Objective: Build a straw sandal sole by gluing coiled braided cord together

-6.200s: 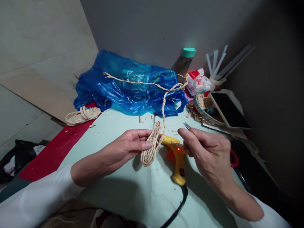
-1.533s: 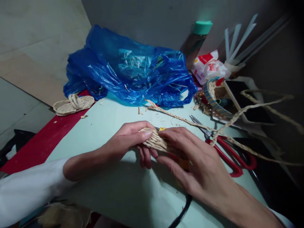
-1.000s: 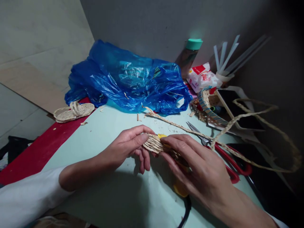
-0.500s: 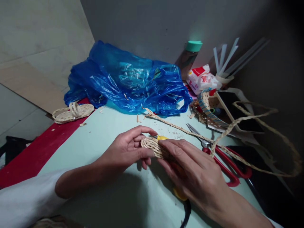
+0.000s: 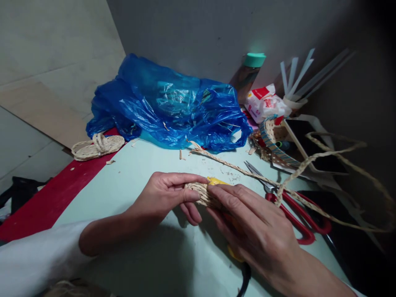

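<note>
My left hand (image 5: 176, 194) pinches the rounded end of a flat oval coil of braided straw cord (image 5: 201, 194) between thumb and forefinger. The other fingers curl loosely below it. My right hand (image 5: 253, 218) is closed around the coil's other end, which its fingers hide. A yellow tool (image 5: 218, 181), which looks like a glue gun, shows behind and below the right hand, with a black cord (image 5: 245, 276) at its lower end; whether that hand also grips it is hidden. A loose straw braid (image 5: 230, 165) stretches past the right hand and loops up at the right.
Red-handled scissors (image 5: 298, 218) lie open beside my right hand. A crumpled blue plastic bag (image 5: 167, 107) fills the back. A woven straw sandal-like piece (image 5: 99, 147) lies at left. At back right stand a bottle (image 5: 249, 74), tissue pack (image 5: 266, 103), basket (image 5: 269, 134) and cup of translucent sticks (image 5: 295, 102).
My left forefinger has straightened and come down along the coil's top edge, and the thumb presses its face. My right hand keeps its hold. The whole view has shifted slightly.
</note>
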Demonstrator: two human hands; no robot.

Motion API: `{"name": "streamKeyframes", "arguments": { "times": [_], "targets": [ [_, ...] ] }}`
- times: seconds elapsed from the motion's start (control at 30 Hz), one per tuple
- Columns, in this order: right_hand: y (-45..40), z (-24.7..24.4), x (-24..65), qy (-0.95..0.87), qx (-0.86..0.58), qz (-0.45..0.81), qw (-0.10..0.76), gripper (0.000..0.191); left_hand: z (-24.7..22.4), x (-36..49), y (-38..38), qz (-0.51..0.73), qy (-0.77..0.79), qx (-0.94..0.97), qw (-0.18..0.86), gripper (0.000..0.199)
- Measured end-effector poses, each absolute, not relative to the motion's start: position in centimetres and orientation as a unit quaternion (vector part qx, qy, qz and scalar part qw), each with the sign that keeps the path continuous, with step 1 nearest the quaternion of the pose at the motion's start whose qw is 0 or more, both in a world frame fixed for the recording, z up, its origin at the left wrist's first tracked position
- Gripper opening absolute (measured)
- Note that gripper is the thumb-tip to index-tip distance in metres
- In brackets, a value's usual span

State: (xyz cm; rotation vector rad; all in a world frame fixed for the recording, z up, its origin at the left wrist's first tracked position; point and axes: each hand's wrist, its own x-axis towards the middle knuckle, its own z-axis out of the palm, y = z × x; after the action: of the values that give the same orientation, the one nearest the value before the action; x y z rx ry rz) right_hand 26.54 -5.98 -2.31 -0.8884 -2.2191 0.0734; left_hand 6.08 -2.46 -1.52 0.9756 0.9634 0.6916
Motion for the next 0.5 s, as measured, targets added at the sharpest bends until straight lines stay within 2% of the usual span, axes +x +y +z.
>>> {"name": "streamKeyframes", "arguments": {
  "times": [0.13, 0.2, 0.5],
  "targets": [
    [-5.6, -2.2, 26.9, -0.868, -0.353, 0.04, 0.347, 0.027, -1.7, 5.6, -2.0, 0.295, 0.404, 0.464, 0.731, 0.056],
    [-5.4, -2.2, 27.0, -0.868, -0.357, 0.036, 0.344, 0.028, -1.8, 5.3, -1.8, 0.311, 0.39, 0.459, 0.735, 0.062],
    [-5.2, -2.0, 27.1, -0.857, -0.378, 0.005, 0.35, 0.025, -2.0, 5.3, -1.0, 0.406, 0.45, 0.469, 0.642, 0.034]
  ]
}}
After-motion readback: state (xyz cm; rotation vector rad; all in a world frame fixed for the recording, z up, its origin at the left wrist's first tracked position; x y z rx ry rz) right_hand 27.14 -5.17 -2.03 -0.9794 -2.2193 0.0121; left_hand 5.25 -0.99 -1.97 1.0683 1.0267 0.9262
